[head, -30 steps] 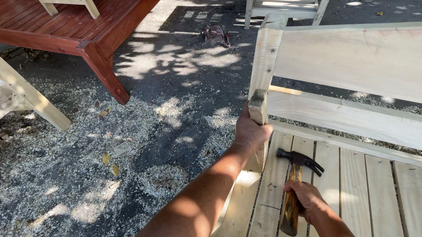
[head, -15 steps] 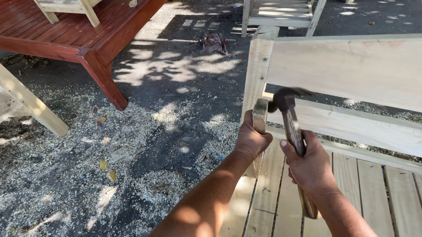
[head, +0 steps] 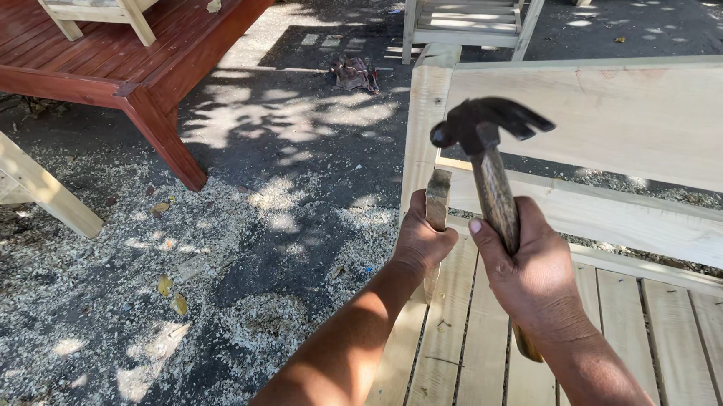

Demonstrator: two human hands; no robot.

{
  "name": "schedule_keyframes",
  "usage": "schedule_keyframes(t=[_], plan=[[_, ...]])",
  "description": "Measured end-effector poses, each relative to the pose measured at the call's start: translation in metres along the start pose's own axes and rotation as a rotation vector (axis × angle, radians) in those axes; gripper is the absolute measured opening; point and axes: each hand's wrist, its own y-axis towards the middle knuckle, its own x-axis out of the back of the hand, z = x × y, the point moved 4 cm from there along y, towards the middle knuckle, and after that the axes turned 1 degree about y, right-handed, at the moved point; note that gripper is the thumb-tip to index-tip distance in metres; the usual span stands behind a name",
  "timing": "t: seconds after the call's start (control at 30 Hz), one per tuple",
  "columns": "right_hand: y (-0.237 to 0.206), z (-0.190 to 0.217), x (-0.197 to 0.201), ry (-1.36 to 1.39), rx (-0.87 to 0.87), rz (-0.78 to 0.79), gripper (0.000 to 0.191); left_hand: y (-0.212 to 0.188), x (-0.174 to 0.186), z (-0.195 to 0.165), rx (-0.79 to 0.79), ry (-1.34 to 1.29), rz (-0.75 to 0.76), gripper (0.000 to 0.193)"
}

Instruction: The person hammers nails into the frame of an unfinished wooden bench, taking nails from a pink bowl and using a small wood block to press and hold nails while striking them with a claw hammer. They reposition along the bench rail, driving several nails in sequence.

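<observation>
Right hand wrapped tight round the wooden handle of a claw hammer, dark steel head raised level with the upper rail, claw pointing right; lower end of the handle hidden behind the wrist, only a stub showing below it. Left hand closed round a narrow wooden piece, held upright against the corner post of a pale unfinished bench; bottom of that piece lost behind the fingers, so hard to tell what it rests on. Bench itself cut off at the right and bottom edges, slatted seat visible beneath both forearms. Left of it, dark ground strewn with sawdust under dappled shade. Red stained platform at upper left, partly out of view; small dark lump beyond, too blurred to name.
</observation>
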Motion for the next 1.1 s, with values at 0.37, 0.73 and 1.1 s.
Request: schedule_keyframes(t=[0.37, 0.73, 1.1], plan=[[0.004, 0.006, 0.006, -0.091, -0.151, 0.168, 0.035, -0.006, -0.014, 0.020, -0.060, 0.262, -0.019, 0.062], [-0.007, 0.005, -0.008, -0.159, -0.073, 0.217, 0.032, -0.014, -0.010, 0.008, 0.072, 0.101, 0.048, 0.066], [-0.014, -0.008, -0.010, -0.251, -0.005, 0.167, 0.032, 0.003, -0.021, 0.044, -0.352, 0.632, 0.021, 0.058]])
